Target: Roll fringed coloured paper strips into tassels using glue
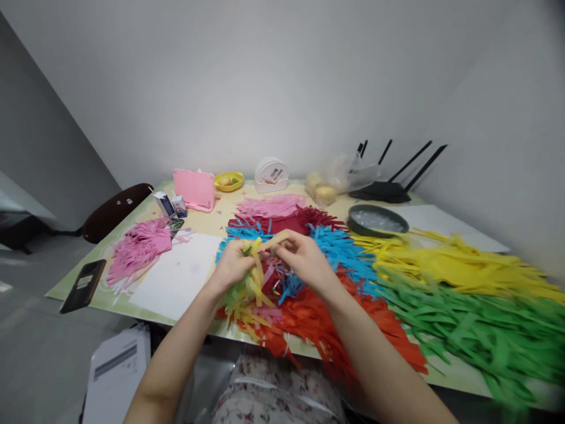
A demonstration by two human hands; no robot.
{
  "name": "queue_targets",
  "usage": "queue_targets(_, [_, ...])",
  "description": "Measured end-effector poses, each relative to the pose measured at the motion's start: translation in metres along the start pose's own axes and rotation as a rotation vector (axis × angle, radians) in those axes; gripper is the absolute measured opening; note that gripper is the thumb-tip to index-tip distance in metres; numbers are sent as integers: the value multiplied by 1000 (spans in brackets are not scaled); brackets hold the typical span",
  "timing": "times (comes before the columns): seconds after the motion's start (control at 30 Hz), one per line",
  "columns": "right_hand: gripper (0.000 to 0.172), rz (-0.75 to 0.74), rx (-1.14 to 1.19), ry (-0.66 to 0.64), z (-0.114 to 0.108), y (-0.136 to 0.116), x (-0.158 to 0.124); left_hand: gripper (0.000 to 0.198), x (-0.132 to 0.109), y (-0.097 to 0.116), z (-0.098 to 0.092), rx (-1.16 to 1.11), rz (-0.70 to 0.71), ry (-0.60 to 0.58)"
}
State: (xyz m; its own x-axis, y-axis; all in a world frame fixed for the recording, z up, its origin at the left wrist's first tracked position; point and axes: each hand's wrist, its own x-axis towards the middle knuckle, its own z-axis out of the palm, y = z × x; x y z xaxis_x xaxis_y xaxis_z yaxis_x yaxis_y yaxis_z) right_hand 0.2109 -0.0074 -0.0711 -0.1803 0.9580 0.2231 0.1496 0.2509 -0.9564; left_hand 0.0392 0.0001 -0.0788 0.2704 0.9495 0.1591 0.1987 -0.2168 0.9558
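Note:
My left hand [233, 264] is closed round a bunch of fringed paper strips [252, 287], mostly pale yellow with some green, which hang down over the table edge side. Close beside it, my right hand [304, 258] pinches a pale yellow strip [278, 238] that runs across to the bunch. Under and around both hands lie fringed piles: blue [339, 250], dark red [289, 222], pink [271, 206] and orange-red [318, 315]. The fingertips of my left hand are partly hidden by the strips.
Yellow fringe [463, 265] and green fringe [477, 321] spread on the right. Behind stand a dark round dish [377, 219], a black router [382, 192], a plastic bag [324, 187] and a pink tablet case [194, 189]. White paper [176, 277], pink fringe [139, 247] and a phone [83, 285] lie left.

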Motion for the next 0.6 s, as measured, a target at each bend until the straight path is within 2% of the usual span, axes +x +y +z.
queue_targets(0.1, [16, -65, -25, 174, 0, -2, 0, 19, 3, 0, 3, 19, -32, -22])
queue_targets(0.2, [23, -104, 332, 373, -9, -6, 2, 24, 8, -5, 3, 27, -78, -11])
queue_targets(0.27, [27, -144, 590, 515, -25, -9, 3, 30, 12, -10, -5, 28, -88, 25])
queue_targets(0.33, [26, -218, 706, 644, -48, -12, 2, 35, 17, -15, -20, 17, -65, 73])
queue_targets(0.47, [13, -331, 697, 826, -101, -13, -5, 40, 23, -19, -65, 3, -10, 187])
queue_targets(0.53, [12, -343, 652, 898, -116, -12, -9, 41, 24, -19, -85, -20, -6, 307])
queue_targets(0.6, [13, -334, 597, 894, -116, -10, -10, 42, 23, -17, -95, -64, 1, 428])
